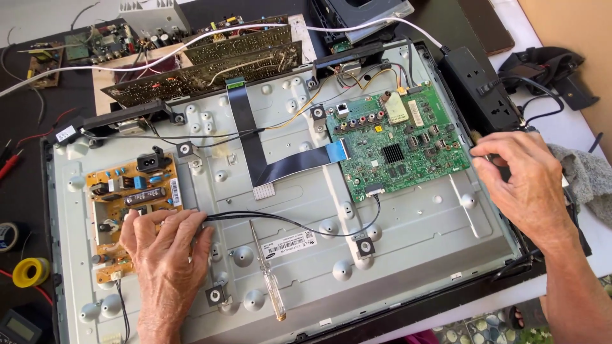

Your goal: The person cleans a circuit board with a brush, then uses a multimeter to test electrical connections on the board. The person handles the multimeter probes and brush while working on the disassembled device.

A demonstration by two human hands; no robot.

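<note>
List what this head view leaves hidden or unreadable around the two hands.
- Left hand: its fingers cover the lower right of the yellow power board, hiding where the black cable plugs in.
- Right hand: what its fingertips pinch at the green main board edge is too small to tell.
- Grey cloth: cut off by the right frame edge.

Yellow-tan power supply board (pixel 131 197): flat, populated, mounted at left of grey metal chassis (pixel 408 223), black cable (pixel 287 221) attached. Green main board (pixel 398 143): flat, mounted upper right, black heatsink at centre, connectors along top edge.
</note>
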